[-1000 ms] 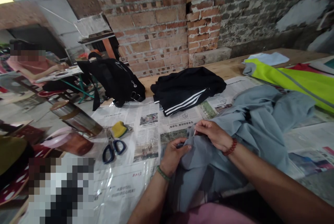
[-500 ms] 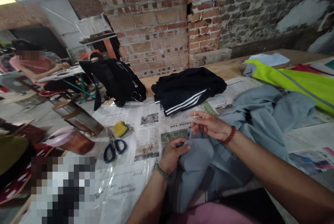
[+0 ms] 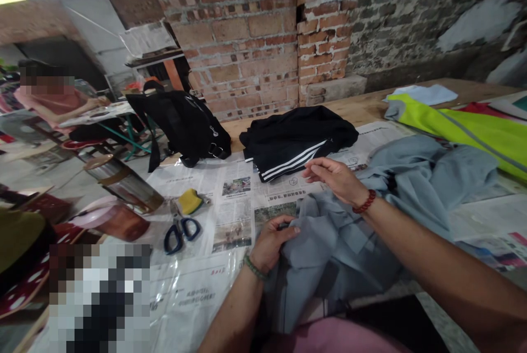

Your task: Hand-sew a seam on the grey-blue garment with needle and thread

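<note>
Grey cloth (image 3: 313,243), a garment by its size and folds, lies gathered in front of me and spreads to the right. My left hand (image 3: 272,240) is closed on its near left edge, thumb on top. Above the cloth, apart from it, my right hand (image 3: 331,177) is raised with thumb and fingertips pinched together. The thin, bright needle that showed at those fingertips a moment ago is too fine to make out now. Blue-handled scissors (image 3: 181,232) lie to the left, beside a yellow sponge (image 3: 190,202).
Newspaper under clear plastic (image 3: 193,287) covers the table. A black garment with white stripes (image 3: 298,141) and a black bag (image 3: 185,128) lie at the back. A steel flask (image 3: 123,183) and a pink-lidded container (image 3: 115,218) stand left; a yellow vest (image 3: 461,130) lies right. Another person (image 3: 53,100) sits far left.
My right hand has lifted slightly up and to the right, away from the cloth. My left hand keeps its hold in nearly the same place.
</note>
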Available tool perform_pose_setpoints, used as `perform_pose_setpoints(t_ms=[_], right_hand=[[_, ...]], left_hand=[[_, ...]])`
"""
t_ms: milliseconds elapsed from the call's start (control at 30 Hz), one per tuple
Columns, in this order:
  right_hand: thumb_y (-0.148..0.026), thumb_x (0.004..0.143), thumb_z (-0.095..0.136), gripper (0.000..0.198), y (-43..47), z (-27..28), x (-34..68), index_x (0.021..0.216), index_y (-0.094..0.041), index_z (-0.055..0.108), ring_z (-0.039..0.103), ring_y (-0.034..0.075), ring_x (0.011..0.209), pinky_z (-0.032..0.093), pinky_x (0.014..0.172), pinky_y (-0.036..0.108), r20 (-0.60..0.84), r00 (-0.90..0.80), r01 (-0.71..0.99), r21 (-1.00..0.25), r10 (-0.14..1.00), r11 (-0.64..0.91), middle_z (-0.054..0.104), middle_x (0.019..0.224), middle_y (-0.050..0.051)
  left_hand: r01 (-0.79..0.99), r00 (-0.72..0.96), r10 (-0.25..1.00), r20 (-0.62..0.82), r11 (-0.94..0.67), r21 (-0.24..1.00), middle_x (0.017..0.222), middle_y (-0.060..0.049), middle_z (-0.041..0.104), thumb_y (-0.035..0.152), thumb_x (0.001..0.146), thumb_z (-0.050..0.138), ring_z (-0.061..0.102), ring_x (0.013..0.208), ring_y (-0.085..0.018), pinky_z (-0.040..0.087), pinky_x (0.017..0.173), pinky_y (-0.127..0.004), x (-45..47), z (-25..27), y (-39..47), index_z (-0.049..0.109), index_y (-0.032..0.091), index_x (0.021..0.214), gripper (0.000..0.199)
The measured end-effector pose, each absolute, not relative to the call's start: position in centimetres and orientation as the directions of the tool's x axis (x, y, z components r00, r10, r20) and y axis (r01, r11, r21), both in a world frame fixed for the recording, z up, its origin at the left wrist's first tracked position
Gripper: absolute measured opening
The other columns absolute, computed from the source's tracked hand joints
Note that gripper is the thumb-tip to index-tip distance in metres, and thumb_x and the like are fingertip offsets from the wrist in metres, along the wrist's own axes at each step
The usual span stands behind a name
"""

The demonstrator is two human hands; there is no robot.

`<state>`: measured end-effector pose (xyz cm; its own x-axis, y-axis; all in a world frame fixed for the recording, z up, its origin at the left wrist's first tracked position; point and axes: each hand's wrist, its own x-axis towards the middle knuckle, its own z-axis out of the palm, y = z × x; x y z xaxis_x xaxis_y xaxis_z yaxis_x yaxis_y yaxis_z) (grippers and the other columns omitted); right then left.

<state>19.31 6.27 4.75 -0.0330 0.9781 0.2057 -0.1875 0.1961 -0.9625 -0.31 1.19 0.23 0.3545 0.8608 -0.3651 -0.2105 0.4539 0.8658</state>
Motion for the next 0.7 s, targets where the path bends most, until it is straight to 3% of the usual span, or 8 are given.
perform_pose_setpoints(t_ms=[100, 200, 300, 400, 500, 700], right_hand=[[-0.033, 0.079, 0.05, 0.022, 5.9, 4.0, 19.2, 0.092, -0.018, 0.059, 0.06, 0.011, 0.063, 0.049, 0.06, 0.024, 0.165, -0.096, -0.074, -0.985, 0.982, 0.158, 0.061, 0.072, 0.0], [-0.033, 0.082, 0.044, 0.027, 5.4, 3.0, 19.0, 0.099, -0.02, 0.06, 0.051, 0.008, 0.042, 0.04, 0.043, 0.021, 0.067, -0.227, 0.248, -0.961, 0.972, 0.125, 0.056, 0.061, -0.003], [-0.027, 0.081, 0.045, 0.025, 5.0, 2.1, 18.7, 0.094, -0.021, 0.066, 0.055, 0.011, 0.051, 0.042, 0.053, 0.022, 0.122, -0.384, 0.474, -0.825, 0.915, 0.309, 0.06, 0.061, -0.001], [-0.018, 0.078, 0.048, 0.023, 4.8, 1.8, 18.6, 0.086, -0.023, 0.069, 0.059, 0.015, 0.075, 0.043, 0.07, 0.025, 0.172, -0.535, 0.527, -0.698, 0.827, 0.486, 0.067, 0.077, 0.001], [-0.014, 0.077, 0.048, 0.025, 4.7, 2.0, 18.7, 0.086, -0.024, 0.07, 0.059, 0.015, 0.079, 0.042, 0.073, 0.025, 0.121, -0.62, 0.562, -0.621, 0.775, 0.547, 0.067, 0.082, 0.002], [-0.017, 0.083, 0.043, 0.026, 4.3, 2.3, 18.9, 0.09, -0.018, 0.068, 0.06, 0.014, 0.078, 0.044, 0.072, 0.023, 0.142, -0.699, 0.461, -0.658, 0.7, 0.595, 0.065, 0.084, 0.004]], left_hand=[[-0.188, 0.333, 0.889, -0.314, 0.389, 0.902, 0.058, 0.001, 0.062, 0.021, 0.054, 0.076, 0.051, 0.051, -0.008, 0.037, 0.051, -0.018, -0.6, 0.1, 1.4, 0.068, 0.015, 0.072, 0.02], [-0.139, 0.324, 0.902, -0.284, 0.342, 0.929, 0.059, 0.001, 0.061, 0.022, 0.057, 0.073, 0.05, 0.053, -0.009, 0.037, 0.051, -0.019, -1.0, 0.0, 1.5, 0.068, 0.015, 0.071, 0.016], [-0.115, 0.32, 0.907, -0.275, 0.326, 0.938, 0.061, 0.001, 0.061, 0.022, 0.056, 0.074, 0.05, 0.053, -0.009, 0.037, 0.051, -0.019, -1.3, -0.1, 1.6, 0.068, 0.016, 0.071, 0.017], [-0.114, 0.319, 0.908, -0.272, 0.321, 0.94, 0.058, 0.002, 0.06, 0.024, 0.055, 0.076, 0.049, 0.052, -0.008, 0.035, 0.05, -0.019, -1.4, -0.3, 1.7, 0.068, 0.015, 0.069, 0.018], [-0.1, 0.316, 0.906, -0.281, 0.326, 0.94, 0.057, 0.002, 0.06, 0.025, 0.054, 0.078, 0.049, 0.052, -0.008, 0.034, 0.051, -0.019, -1.4, -0.5, 1.7, 0.068, 0.015, 0.068, 0.02], [-0.106, 0.342, 0.901, -0.265, 0.318, 0.942, 0.058, 0.004, 0.059, 0.027, 0.059, 0.075, 0.047, 0.052, -0.007, 0.033, 0.051, -0.019, -1.4, -0.3, 1.6, 0.067, 0.016, 0.07, 0.017]])
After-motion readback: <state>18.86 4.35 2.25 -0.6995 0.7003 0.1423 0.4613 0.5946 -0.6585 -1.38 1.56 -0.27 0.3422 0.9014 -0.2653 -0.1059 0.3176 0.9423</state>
